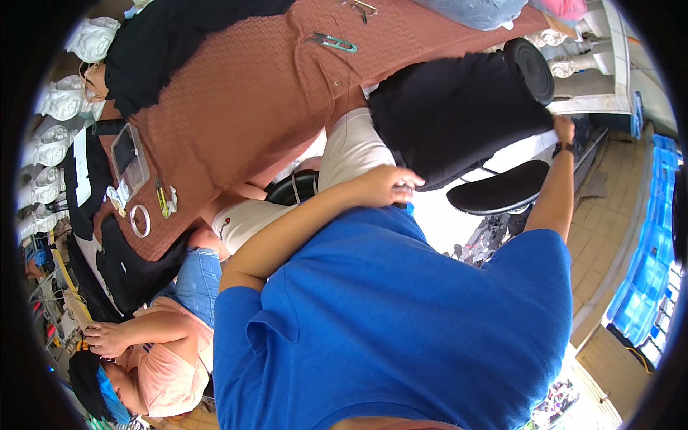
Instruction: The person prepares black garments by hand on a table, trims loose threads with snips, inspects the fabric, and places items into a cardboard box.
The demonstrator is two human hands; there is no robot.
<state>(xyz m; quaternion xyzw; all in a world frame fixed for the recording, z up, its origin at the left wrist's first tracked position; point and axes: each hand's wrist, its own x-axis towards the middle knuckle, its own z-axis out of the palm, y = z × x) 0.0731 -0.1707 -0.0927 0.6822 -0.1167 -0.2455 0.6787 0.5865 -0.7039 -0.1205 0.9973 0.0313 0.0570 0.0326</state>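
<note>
A black cloth (451, 118) lies spread over my lap and to its right. At its right corner my right hand (564, 129) is closed, gripping the cloth's edge. Close to my body, beside the cloth's near left corner, my left hand (398, 185) has its fingers curled together. What they hold, if anything, is too small to make out. Beyond the cloth's far right end stands a black round disc-shaped thing (530, 72). A black oval seat-like pad (498, 188) sits below the cloth, near my right forearm.
A table with a brown cover (244, 107) carries teal thread snips (333, 43), eyeglasses (362, 8), yellow-green snips (162, 197), a white tape roll (140, 221), a clear plastic box (131, 161) and black fabric (154, 50). Another person (168, 351) sits at the left. White balusters (54, 143) line the far left.
</note>
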